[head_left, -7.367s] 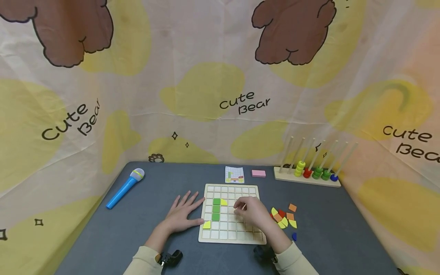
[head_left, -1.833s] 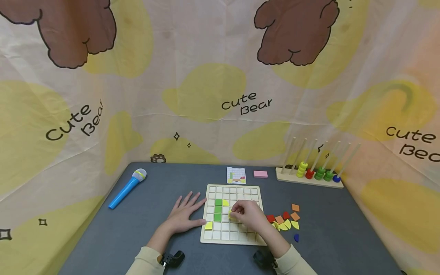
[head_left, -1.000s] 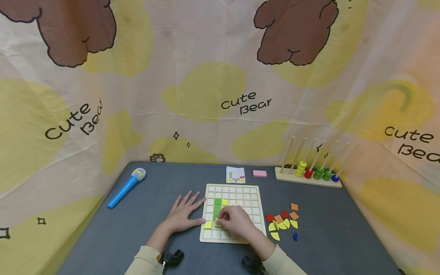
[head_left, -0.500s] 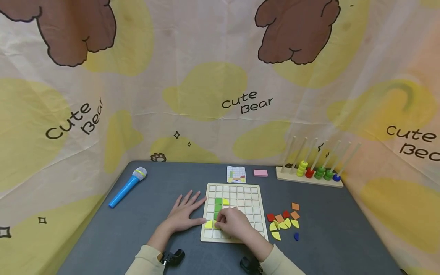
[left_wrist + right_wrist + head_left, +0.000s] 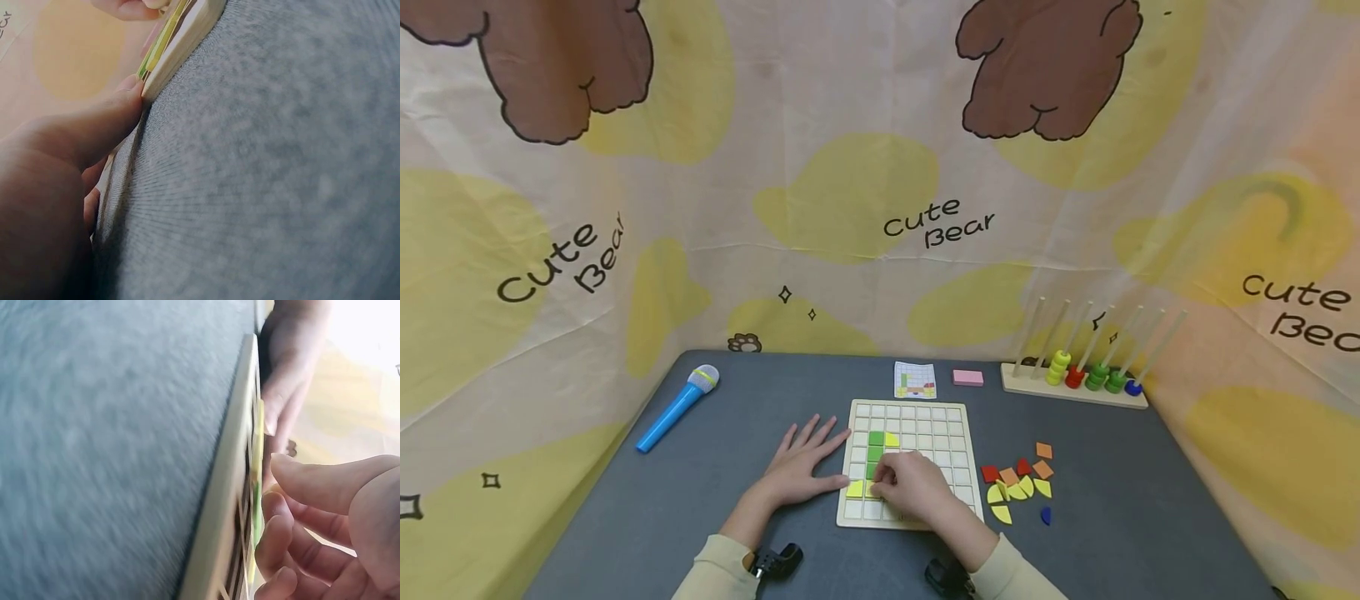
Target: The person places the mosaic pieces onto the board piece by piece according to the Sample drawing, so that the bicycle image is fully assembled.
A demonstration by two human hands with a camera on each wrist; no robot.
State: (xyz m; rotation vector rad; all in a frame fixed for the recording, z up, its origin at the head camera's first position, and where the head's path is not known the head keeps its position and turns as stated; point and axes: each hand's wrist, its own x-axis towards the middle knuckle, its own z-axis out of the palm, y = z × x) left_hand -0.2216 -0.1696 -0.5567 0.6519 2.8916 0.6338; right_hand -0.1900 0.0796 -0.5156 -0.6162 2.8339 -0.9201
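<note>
A pale wooden grid board (image 5: 925, 512) lies on the table before me. On it are a column of green square tiles (image 5: 876, 454), a yellow quarter-round tile (image 5: 891, 439) and a yellow tile (image 5: 854, 489) at the left edge. My right hand (image 5: 917, 483) bends over the board, thumb and fingertips at another yellow tile (image 5: 870, 490) just below the green column, partly hidden by the fingers. In the right wrist view its thumb (image 5: 312, 478) is close to the curled fingers. My left hand (image 5: 801, 475) lies flat with spread fingers, its thumb (image 5: 115, 112) touching the board's left edge.
Loose red, orange, yellow and blue tiles (image 5: 1017, 492) lie right of the board. Behind it are a pattern card (image 5: 915, 380) and a pink block (image 5: 967, 378). A peg stand with coloured rings (image 5: 1075, 387) stands back right, a blue toy microphone (image 5: 677, 410) back left.
My right hand has brought a yellow tile leftward across the board to the square below the green column. In the last half second it barely moves. The left hand stays put.
</note>
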